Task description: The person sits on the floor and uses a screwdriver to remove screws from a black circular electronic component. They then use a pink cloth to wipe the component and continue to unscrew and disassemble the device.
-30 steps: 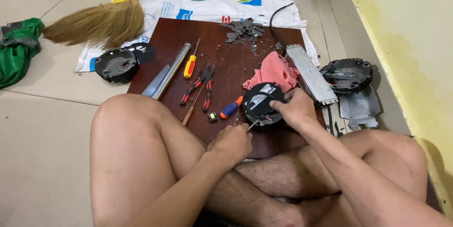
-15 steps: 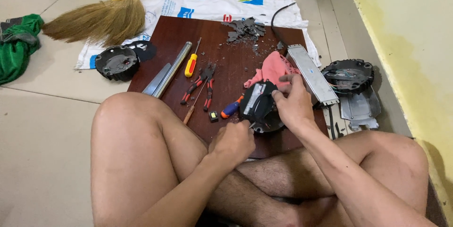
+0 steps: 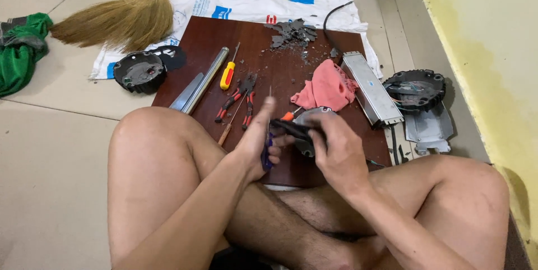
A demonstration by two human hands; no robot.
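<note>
- A pale tiled floor (image 3: 50, 152) with a yellow wall along its right edge; a dark brown wooden board (image 3: 263, 62) lies flat on the floor in front of a person sitting cross-legged, and everything below is placed relative to that board.
- Well off the board's left edge, a green cloth (image 3: 19, 51) is bunched on the tiles.
- Past the board's upper left corner, a straw broom (image 3: 117, 23) with a yellow handle lies over a white printed sack (image 3: 252, 9), which runs under the board's far edge.
- Just beside the board's left edge sits a round black housing (image 3: 140, 71).
- On the board's left part lie a silver metal tube (image 3: 204, 76), a yellow-handled screwdriver (image 3: 227, 74) and red-handled pliers (image 3: 238, 99).
- At the board's near edge, the left hand (image 3: 260, 135) is clenched around a purple-handled screwdriver (image 3: 268, 149), its thin tip pointing up.
- Just right of it, still over the near edge, the right hand (image 3: 336, 149) grasps a round black and grey housing (image 3: 305, 130), tilted on edge above the board; the two hands touch at it.
- On the board's far edge, a heap of grey debris (image 3: 291, 31).
- On the board's right part, a pink rag (image 3: 325, 88) lies just behind the held housing.
- Along the board's right edge, a long silver metal box (image 3: 370, 88).
- Off the right edge, another black round housing (image 3: 414, 88) rests on a grey metal plate (image 3: 428, 130).
</note>
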